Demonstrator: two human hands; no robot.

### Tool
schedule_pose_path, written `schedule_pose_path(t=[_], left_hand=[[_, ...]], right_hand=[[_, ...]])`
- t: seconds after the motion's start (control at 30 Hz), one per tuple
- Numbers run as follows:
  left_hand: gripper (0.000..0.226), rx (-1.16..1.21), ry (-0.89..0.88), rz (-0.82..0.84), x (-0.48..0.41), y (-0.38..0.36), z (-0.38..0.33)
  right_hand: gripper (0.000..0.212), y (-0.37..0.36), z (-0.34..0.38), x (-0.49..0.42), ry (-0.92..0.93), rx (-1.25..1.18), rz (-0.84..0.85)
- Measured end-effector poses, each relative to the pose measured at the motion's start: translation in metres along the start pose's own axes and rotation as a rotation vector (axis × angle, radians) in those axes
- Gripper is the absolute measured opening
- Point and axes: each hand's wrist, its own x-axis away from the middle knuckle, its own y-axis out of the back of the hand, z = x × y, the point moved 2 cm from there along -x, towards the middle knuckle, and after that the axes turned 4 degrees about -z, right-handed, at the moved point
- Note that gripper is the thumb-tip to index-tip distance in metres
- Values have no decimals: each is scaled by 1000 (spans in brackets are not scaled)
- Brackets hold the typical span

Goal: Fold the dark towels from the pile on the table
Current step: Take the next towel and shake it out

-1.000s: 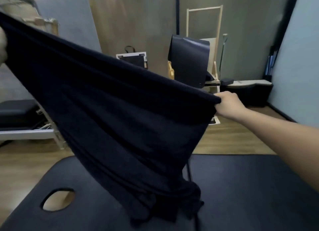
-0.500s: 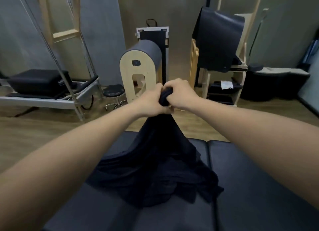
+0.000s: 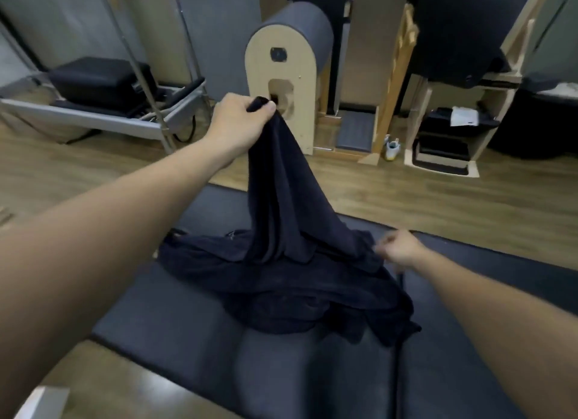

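Dark towel (image 3: pixel 281 199) bunched in clenched left hand (image 3: pixel 240 123), right hand (image 3: pixel 398 248) blurred at pile (image 3: pixel 281 293) edge, grip unclear

- An arched wooden barrel (image 3: pixel 283 84) with a grey padded top stood on the wooden floor (image 3: pixel 438 196).
- A grey mat (image 3: pixel 355 131) lay at the foot of the frame just right of the barrel.
- A small white bottle (image 3: pixel 392 148) stood on the floor, further right.
- A metal-framed bench (image 3: pixel 103 115) at the left carried 1 black padded box (image 3: pixel 97 80).
- A wooden shelf unit (image 3: pixel 444 165) at the right held dark items and 1 white paper (image 3: pixel 464 116).
- A dark mat (image 3: pixel 453 27) hung draped above that unit.
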Motion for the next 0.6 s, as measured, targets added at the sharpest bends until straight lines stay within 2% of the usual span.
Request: schedule_pose_path(t=[0.1, 0.13, 0.2, 0.23, 0.3, 0.4, 0.43, 0.5, 0.57, 0.6], left_hand=[[22, 96, 179, 118, 6, -6, 22], [20, 140, 240, 156, 11, -13, 27], [18, 168, 314, 196, 20, -34, 34], [17, 166, 335, 201, 23, -45, 37], [14, 202, 381, 210, 27, -67, 39], [20, 372, 448, 240, 30, -99, 33], [23, 398, 450, 265, 32, -110, 29], [28, 356, 431, 343, 36, -132, 20], [32, 291, 396, 395, 39, -151, 8], [34, 284, 380, 401, 40, -158, 0]], right_hand=[[15, -47, -86, -12, -133, 241, 138], [24, -60, -105, -16, -164, 267, 157], [64, -80, -133, -26, -165, 265, 140], [75, -87, -142, -29, -143, 295, 108], [67, -88, -147, -30, -45, 413, 7], [38, -74, -138, -25, 161, 548, -186], [32, -68, -132, -23, 199, 485, -254], [21, -50, -116, -20, 173, 136, -319], [9, -23, -87, -18, 112, -181, -266], [6, -6, -69, -16, 137, -255, -238]])
